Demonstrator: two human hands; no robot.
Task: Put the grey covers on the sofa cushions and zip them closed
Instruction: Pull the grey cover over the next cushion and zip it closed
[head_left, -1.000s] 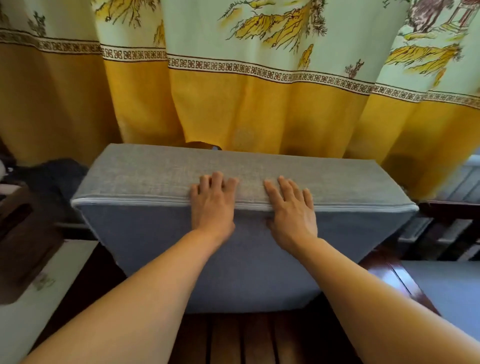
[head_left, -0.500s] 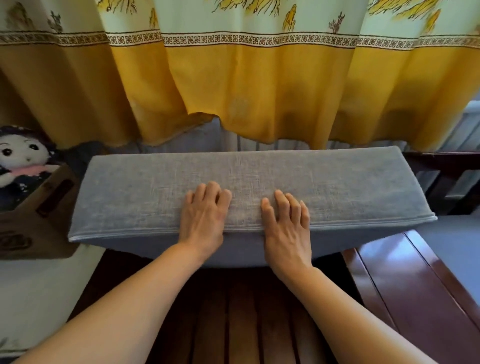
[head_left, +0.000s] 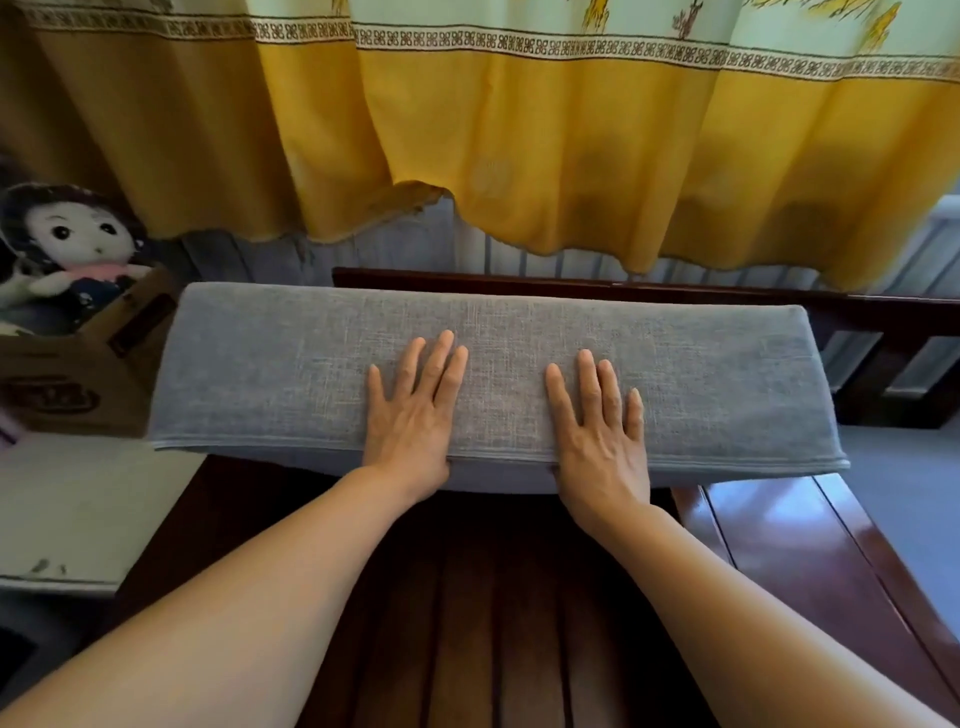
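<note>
While the yellow curtain (head_left: 545, 145) hung across the whole back of the view, the dark wooden sofa frame (head_left: 779, 545) stood below it, its slats running toward the camera. The cushion (head_left: 701, 374), already inside its grey cover, lay flat across the frame's far end, its piped seam along the near edge. A cardboard box (head_left: 78, 384) sat just beside the cushion's left end, with a doll (head_left: 78, 244) in it. The left hand (head_left: 415, 415) and the right hand (head_left: 597, 421) lay palm down on the cushion's top, apart, fingers straight and slightly spread, gripping nothing; the thumbs were hidden at the near edge.
</note>
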